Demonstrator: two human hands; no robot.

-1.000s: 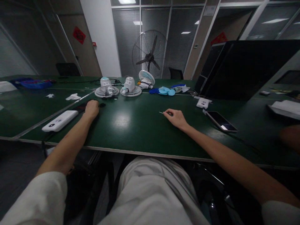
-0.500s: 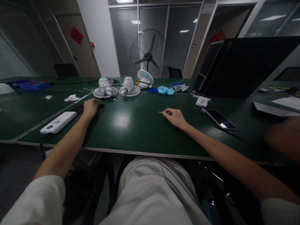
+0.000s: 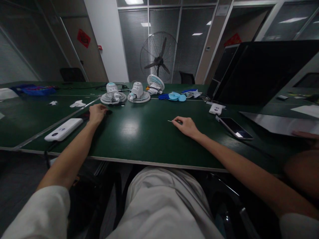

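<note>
Behind the green desk, a large caged fan stood before windows with lowered blinds. On the near part of the desk, the person's right hand rested with its thumb and fingers pinched on a slim tool, whose bright metal shaft stuck out to the left, well apart from the other things. The left hand lay farther left, its fingers curled just beside a small dark object; whether they gripped anything, I could not tell. Near that forearm, a white oblong device lay close to the metal seam of the desk. Beyond the hands stood three small white fans, the left one and the middle one face down, the right one tilted. Light-blue fan blades lay to their right. Past the right hand were a white box, a phone and a large black screen. At the right edge, another person's hand touched a pale panel.
</note>
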